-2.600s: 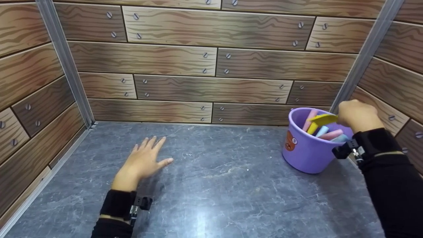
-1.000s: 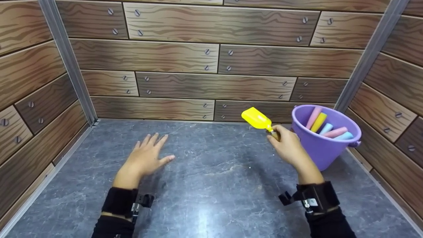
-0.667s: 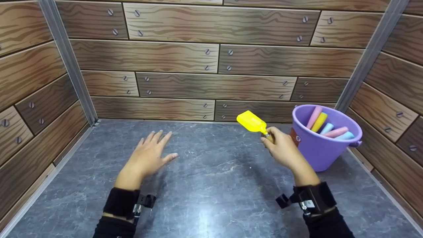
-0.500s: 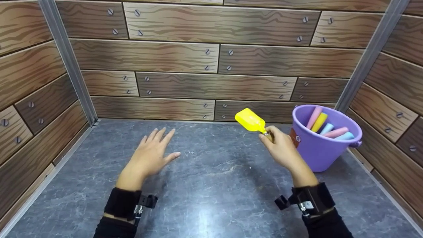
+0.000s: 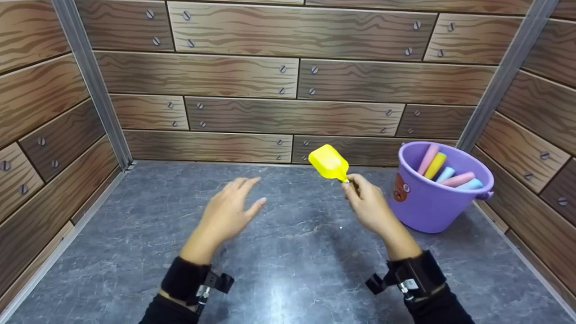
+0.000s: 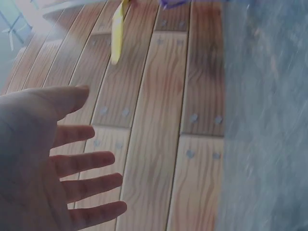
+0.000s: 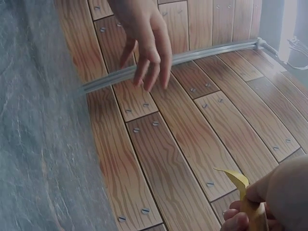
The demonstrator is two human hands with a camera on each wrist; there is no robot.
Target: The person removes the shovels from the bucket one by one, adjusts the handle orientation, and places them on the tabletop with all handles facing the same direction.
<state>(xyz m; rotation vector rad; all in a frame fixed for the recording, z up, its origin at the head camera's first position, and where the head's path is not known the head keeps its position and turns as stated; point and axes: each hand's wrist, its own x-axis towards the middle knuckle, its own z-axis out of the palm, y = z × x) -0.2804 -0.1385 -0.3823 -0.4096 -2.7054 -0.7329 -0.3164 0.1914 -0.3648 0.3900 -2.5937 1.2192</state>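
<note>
Just right of the frame's middle, the right hand (image 5: 371, 206) holds the yellow shovel (image 5: 331, 164) by its handle (image 7: 256, 216), likely so the scoop end (image 5: 326, 158) sticks out free, while the left hand (image 5: 227, 210), left of middle, has its grip wide with nothing in it.

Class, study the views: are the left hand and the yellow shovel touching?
Apart. The head view shows a clear gap, with grey tabletop visible between the left hand and the yellow shovel.
</note>
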